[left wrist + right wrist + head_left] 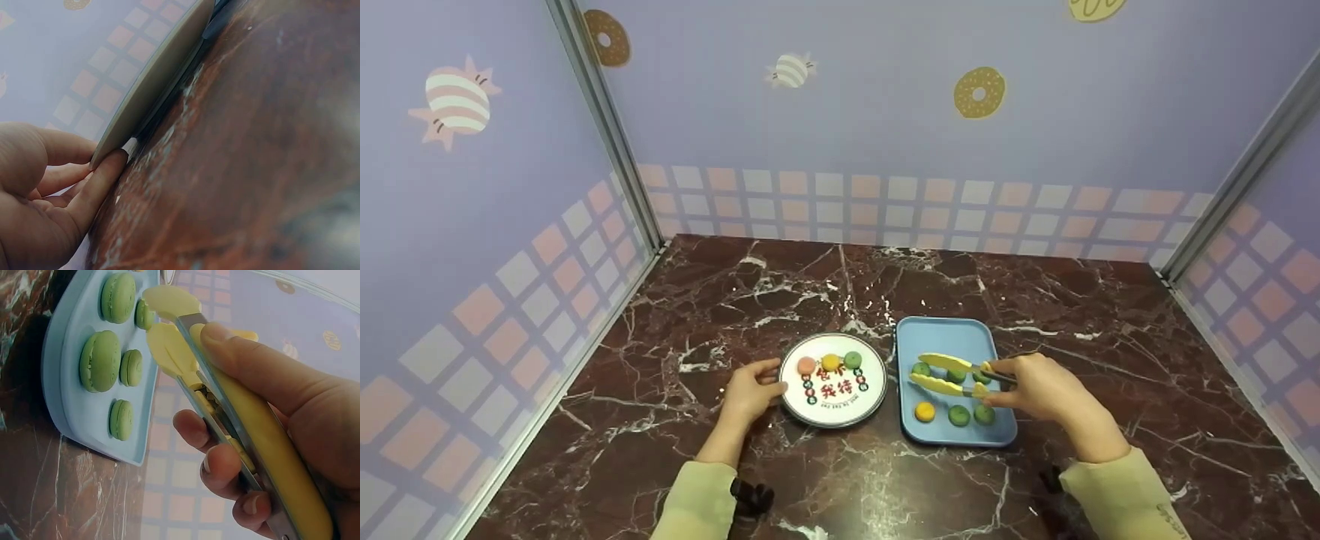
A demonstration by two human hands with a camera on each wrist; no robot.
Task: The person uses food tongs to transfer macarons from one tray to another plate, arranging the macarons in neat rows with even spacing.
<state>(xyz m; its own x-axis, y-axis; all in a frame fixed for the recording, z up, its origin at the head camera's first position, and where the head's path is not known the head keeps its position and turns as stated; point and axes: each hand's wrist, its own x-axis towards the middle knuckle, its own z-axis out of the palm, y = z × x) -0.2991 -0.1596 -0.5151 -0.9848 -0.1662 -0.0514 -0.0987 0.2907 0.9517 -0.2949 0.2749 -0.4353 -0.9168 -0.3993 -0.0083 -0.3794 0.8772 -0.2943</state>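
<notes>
My left hand (751,391) pinches the left rim of a round white plate (876,379) with red lettering. On the plate's far half sit a pink macaron (806,366), a yellow macaron (829,363) and a green macaron (853,360). My right hand (1039,386) holds yellow-tipped tongs (264,439), their tips spread apart over the tray (949,334). Nothing is between the tips in the right wrist view. Several green macarons (100,361) and one yellow macaron (925,411) stand in the light blue tray; the tongs partly cover the far row in the head view.
Dark red marble-patterned tabletop (780,480) lies under plate and tray, which stand side by side with a narrow gap. Small white flecks are scattered behind them. Purple printed walls (885,135) enclose the back and both sides.
</notes>
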